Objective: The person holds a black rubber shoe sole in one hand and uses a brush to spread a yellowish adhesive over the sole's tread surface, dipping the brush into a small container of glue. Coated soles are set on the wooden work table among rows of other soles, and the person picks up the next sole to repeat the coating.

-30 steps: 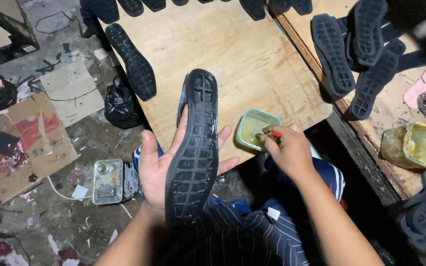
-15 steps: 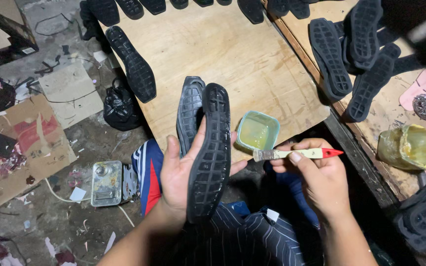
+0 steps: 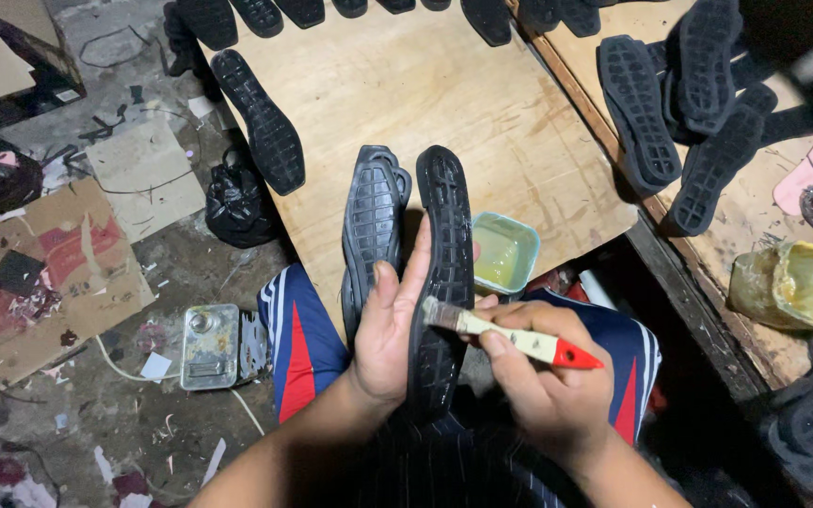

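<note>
A black sole (image 3: 444, 282) is held upright by the left hand (image 3: 390, 329); a brush (image 3: 510, 336), pinched by the right hand (image 3: 543, 386), touches its middle.

The left hand (image 3: 390, 329) grips a black shoe sole (image 3: 439, 282) on edge; the right hand (image 3: 543, 386) holds a brush (image 3: 510, 334) against it. A small green glue tub (image 3: 504, 252) sits just beside, on the plywood board (image 3: 378, 85).

Matt black rubber sole (image 3: 439, 282) showing moulded ridged tread, pale wooden brush handle (image 3: 510, 336) wearing a glossy red tip, bare plywood counter (image 3: 406, 89) looking rough, translucent greenish plastic tub (image 3: 504, 252) gleaming, dull metal tin (image 3: 209, 346) lying scuffed.
</note>
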`<move>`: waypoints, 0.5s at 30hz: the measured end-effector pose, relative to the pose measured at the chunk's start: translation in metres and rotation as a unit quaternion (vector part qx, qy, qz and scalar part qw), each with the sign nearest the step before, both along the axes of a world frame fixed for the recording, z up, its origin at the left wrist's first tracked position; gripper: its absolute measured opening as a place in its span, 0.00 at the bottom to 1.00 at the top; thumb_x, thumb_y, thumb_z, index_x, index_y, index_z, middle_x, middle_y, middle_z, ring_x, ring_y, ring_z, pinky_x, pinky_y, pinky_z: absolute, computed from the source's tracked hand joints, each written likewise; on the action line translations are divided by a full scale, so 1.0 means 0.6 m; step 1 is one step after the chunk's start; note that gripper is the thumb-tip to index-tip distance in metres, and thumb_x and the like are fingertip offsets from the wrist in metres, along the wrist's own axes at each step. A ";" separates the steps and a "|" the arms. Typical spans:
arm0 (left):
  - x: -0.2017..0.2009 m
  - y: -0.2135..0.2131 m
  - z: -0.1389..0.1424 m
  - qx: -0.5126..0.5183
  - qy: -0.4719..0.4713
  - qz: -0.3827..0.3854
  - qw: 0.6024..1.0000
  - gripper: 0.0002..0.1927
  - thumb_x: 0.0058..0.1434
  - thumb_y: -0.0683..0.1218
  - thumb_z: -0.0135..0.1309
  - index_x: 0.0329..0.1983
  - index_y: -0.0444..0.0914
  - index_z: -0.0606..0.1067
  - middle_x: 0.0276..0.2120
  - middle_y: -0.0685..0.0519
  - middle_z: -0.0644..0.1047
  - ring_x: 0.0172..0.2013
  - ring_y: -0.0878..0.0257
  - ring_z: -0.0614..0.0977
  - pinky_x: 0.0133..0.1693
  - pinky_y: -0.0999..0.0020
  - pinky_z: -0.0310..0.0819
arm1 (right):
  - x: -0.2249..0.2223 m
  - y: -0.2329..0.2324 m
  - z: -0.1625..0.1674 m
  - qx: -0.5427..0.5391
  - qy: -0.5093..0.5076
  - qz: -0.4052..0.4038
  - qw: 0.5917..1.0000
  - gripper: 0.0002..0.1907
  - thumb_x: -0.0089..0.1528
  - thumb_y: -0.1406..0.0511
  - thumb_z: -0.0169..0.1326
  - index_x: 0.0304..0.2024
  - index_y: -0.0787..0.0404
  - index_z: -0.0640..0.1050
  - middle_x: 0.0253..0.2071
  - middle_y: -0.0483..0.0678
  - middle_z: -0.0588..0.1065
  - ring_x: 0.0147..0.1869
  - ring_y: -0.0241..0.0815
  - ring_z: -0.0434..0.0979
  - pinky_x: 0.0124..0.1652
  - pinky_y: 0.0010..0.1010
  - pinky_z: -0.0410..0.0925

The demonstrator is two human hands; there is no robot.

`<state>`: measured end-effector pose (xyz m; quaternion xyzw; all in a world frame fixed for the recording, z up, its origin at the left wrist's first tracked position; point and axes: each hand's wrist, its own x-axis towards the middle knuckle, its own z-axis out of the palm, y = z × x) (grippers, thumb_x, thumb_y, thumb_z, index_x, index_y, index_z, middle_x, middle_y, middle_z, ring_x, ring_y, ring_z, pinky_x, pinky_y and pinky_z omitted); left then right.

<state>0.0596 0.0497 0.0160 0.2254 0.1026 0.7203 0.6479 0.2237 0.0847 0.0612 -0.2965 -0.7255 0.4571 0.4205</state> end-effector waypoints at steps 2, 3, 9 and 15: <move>-0.005 0.002 0.002 -0.027 0.008 -0.007 1.000 0.49 0.70 0.73 0.31 0.84 0.44 0.35 0.73 0.50 0.58 0.71 0.57 0.63 0.71 0.49 0.56 | 0.003 -0.012 0.003 0.006 -0.017 0.009 1.000 0.10 0.62 0.75 0.58 0.45 0.67 0.74 0.45 0.56 0.81 0.45 0.41 0.83 0.45 0.28 0.76; -0.008 0.003 0.003 -0.028 0.009 -0.010 1.000 0.49 0.70 0.73 0.31 0.84 0.44 0.35 0.74 0.49 0.57 0.72 0.57 0.61 0.72 0.47 0.54 | 0.006 -0.014 0.005 -0.005 -0.015 0.026 1.000 0.11 0.61 0.75 0.59 0.45 0.67 0.74 0.45 0.56 0.82 0.45 0.41 0.83 0.45 0.28 0.76; -0.009 0.006 0.006 -0.033 -0.021 -0.030 0.999 0.50 0.67 0.74 0.32 0.83 0.46 0.35 0.77 0.48 0.52 0.76 0.57 0.54 0.72 0.40 0.50 | 0.009 -0.018 0.009 0.055 -0.028 0.035 0.997 0.11 0.62 0.75 0.59 0.46 0.65 0.73 0.46 0.55 0.81 0.47 0.40 0.85 0.46 0.29 0.77; -0.013 -0.001 -0.012 -0.031 -0.077 -0.076 0.994 0.53 0.67 0.75 0.36 0.85 0.46 0.37 0.76 0.48 0.54 0.74 0.57 0.58 0.72 0.41 0.51 | 0.006 -0.021 0.008 0.024 0.009 0.080 0.997 0.11 0.62 0.76 0.58 0.46 0.65 0.73 0.47 0.59 0.81 0.48 0.44 0.84 0.47 0.31 0.76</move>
